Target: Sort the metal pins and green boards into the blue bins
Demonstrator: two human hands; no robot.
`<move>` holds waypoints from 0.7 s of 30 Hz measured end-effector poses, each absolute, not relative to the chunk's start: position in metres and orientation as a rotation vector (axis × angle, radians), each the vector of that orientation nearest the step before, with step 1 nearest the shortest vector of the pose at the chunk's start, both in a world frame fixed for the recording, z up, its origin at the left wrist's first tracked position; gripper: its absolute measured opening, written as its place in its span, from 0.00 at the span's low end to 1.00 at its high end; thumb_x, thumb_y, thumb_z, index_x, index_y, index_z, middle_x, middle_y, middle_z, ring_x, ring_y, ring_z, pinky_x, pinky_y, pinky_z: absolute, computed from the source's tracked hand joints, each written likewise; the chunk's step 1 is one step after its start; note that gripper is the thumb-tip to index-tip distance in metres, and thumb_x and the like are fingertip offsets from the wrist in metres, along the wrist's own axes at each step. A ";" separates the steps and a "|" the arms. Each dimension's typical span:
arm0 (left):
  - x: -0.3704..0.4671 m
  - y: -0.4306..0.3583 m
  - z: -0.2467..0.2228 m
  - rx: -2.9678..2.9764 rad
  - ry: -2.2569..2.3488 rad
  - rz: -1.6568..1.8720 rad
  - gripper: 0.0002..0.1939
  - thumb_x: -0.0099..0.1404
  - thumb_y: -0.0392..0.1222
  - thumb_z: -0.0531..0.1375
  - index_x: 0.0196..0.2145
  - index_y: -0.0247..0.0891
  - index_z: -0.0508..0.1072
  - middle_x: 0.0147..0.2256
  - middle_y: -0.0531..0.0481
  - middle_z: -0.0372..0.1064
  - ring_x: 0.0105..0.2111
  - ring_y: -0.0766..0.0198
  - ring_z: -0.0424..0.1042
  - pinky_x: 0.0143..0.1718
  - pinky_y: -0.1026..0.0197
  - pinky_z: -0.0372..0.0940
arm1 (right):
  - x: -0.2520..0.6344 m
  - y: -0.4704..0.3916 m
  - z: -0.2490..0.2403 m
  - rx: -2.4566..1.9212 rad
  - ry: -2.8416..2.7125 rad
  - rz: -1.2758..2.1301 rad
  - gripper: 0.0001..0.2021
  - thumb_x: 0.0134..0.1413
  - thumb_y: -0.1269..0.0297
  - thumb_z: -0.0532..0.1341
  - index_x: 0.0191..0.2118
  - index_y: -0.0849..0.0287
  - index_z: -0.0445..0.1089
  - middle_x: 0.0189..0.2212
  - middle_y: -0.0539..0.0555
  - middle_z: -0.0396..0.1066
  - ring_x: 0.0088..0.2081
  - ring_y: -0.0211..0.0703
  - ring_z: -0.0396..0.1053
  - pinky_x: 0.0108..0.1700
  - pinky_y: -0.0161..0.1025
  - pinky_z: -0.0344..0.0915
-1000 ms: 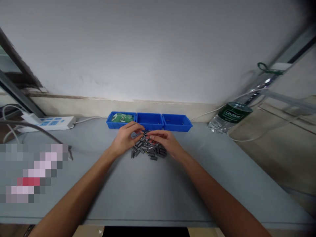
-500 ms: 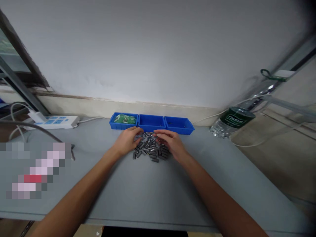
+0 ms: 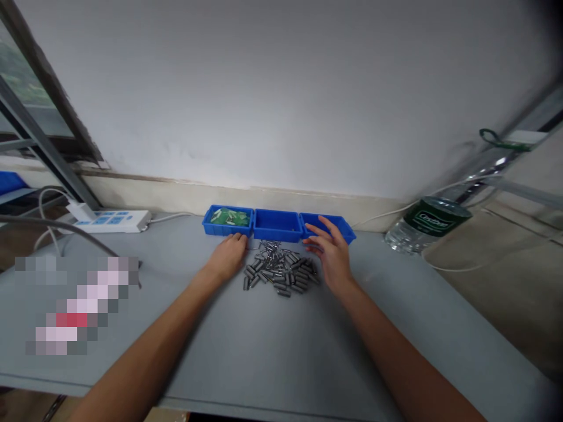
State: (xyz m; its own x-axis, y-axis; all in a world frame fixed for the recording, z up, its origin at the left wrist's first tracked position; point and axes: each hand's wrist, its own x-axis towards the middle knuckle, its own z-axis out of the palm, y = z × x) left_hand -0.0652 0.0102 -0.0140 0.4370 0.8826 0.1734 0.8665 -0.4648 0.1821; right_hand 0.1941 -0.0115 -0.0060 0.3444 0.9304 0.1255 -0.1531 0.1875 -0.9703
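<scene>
A loose pile of small grey metal cylinders and thin pins [image 3: 281, 272] lies on the grey table. My left hand [image 3: 227, 258] rests at the pile's left edge, close to the front of the left blue bin [image 3: 224, 230]. Its fingers are curled together, and what they hold, if anything, is hidden. To the right of the pile, my right hand [image 3: 333, 255] is raised with its fingers spread and nothing visible in them. Its fingertips overlap the front of the right blue bin [image 3: 347, 234]. Green and whitish pieces [image 3: 229, 217] fill the left bin. Between these two stands the middle blue bin [image 3: 278, 235].
A large clear bottle with a green label [image 3: 428, 223] leans at the right, beside a metal frame. On the left lie a white power strip [image 3: 116, 220] with cables and a pixelated pinkish patch [image 3: 83, 299]. A wall [image 3: 281, 117] rises behind the bins.
My right hand has moved away from the pile, up and right toward the right bin, its fingers spreading. My left hand has drawn back slightly from the pile and curled. The view has shifted a little.
</scene>
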 end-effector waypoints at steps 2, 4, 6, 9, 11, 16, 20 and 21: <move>-0.067 0.011 -0.013 2.550 1.553 0.466 0.07 0.69 0.29 0.55 0.38 0.35 0.72 0.38 0.40 0.74 0.39 0.53 0.73 0.43 0.53 0.68 | 0.189 -0.016 -0.003 -1.025 -1.016 0.909 0.32 0.46 0.63 0.68 0.60 0.48 0.70 0.51 0.55 0.79 0.33 0.42 0.76 0.37 0.42 0.71; -0.069 0.013 -0.013 2.496 1.472 0.606 0.06 0.68 0.29 0.57 0.37 0.37 0.71 0.38 0.43 0.73 0.36 0.56 0.72 0.40 0.55 0.67 | 0.184 -0.019 -0.002 -0.997 -1.135 0.914 0.24 0.49 0.61 0.68 0.54 0.50 0.74 0.48 0.55 0.80 0.32 0.41 0.75 0.37 0.42 0.71; -0.069 0.014 -0.013 2.463 1.370 0.763 0.06 0.67 0.29 0.59 0.36 0.38 0.71 0.37 0.45 0.73 0.34 0.59 0.71 0.38 0.57 0.66 | 0.180 -0.020 -0.004 -1.030 -1.263 0.961 0.15 0.50 0.60 0.67 0.45 0.53 0.77 0.41 0.55 0.81 0.31 0.43 0.75 0.36 0.43 0.71; -0.066 0.014 -0.012 2.445 1.238 0.968 0.05 0.67 0.29 0.59 0.36 0.38 0.71 0.34 0.48 0.72 0.33 0.61 0.70 0.37 0.59 0.65 | 0.176 -0.019 -0.011 -1.092 -1.408 0.998 0.10 0.50 0.59 0.67 0.39 0.55 0.79 0.36 0.55 0.81 0.34 0.47 0.77 0.39 0.45 0.73; -0.063 0.012 -0.011 2.456 1.167 1.055 0.04 0.68 0.31 0.61 0.36 0.38 0.72 0.34 0.49 0.71 0.33 0.62 0.70 0.37 0.60 0.66 | 0.174 -0.019 -0.014 -1.101 -1.450 0.995 0.11 0.49 0.60 0.67 0.40 0.54 0.79 0.37 0.55 0.81 0.37 0.48 0.78 0.42 0.46 0.74; -0.055 0.004 -0.007 2.527 1.012 1.116 0.04 0.69 0.32 0.62 0.37 0.38 0.75 0.34 0.50 0.72 0.35 0.62 0.72 0.38 0.60 0.68 | 0.168 -0.023 -0.012 -1.059 -1.489 1.147 0.17 0.49 0.60 0.70 0.47 0.52 0.79 0.39 0.54 0.82 0.39 0.47 0.79 0.45 0.47 0.74; -0.052 0.001 -0.007 2.565 0.931 1.125 0.04 0.70 0.33 0.62 0.37 0.38 0.76 0.35 0.49 0.74 0.37 0.62 0.73 0.40 0.60 0.69 | 0.164 -0.028 -0.008 -1.049 -1.391 1.282 0.17 0.48 0.56 0.72 0.45 0.53 0.81 0.39 0.54 0.83 0.38 0.46 0.78 0.45 0.45 0.74; -0.052 0.001 -0.007 2.568 0.922 1.132 0.04 0.70 0.33 0.62 0.38 0.38 0.76 0.35 0.49 0.74 0.37 0.62 0.73 0.41 0.59 0.70 | 0.164 -0.029 -0.008 -1.054 -1.364 1.292 0.17 0.48 0.55 0.72 0.45 0.53 0.82 0.38 0.54 0.83 0.37 0.45 0.78 0.45 0.45 0.73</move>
